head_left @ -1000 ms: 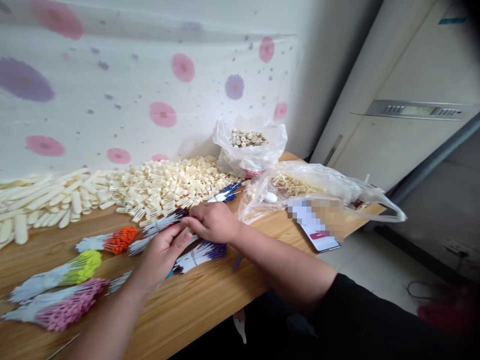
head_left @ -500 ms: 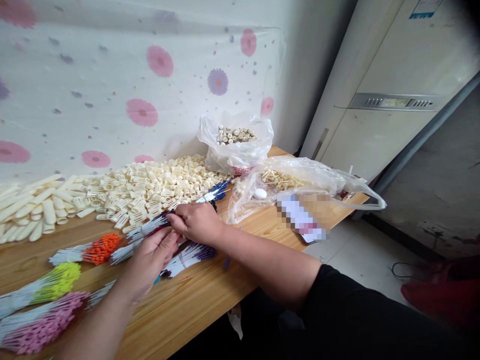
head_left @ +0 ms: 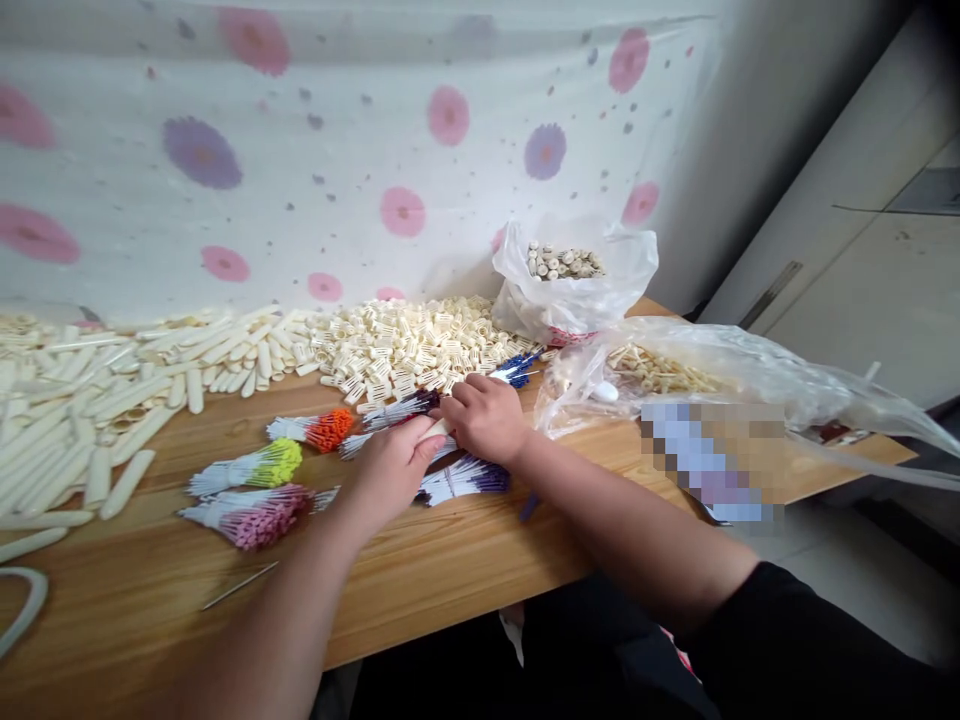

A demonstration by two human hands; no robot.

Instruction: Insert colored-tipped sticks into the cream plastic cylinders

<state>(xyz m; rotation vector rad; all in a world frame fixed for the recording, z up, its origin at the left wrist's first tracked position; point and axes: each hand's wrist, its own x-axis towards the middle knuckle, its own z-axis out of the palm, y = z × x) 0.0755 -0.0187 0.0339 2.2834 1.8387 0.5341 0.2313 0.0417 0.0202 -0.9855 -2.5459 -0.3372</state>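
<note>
My left hand and my right hand meet over the wooden table, fingers pinched together around a small cream plastic piece. Just beyond the fingertips lies a dark purple-tipped bundle of thin white sticks. Another purple-tipped bundle lies under my right wrist, and a blue-tipped bundle lies past my right hand. A heap of cream slotted plastic caps sits behind the hands.
Orange, yellow-green and pink tipped bundles lie to the left. Long cream tubes cover the far left. Two clear bags of parts stand at right. A thin metal needle lies near the front edge.
The view has swung left and pulled back, showing more of the table. Both hands stay together at the dark purple bundle, still pinching.
</note>
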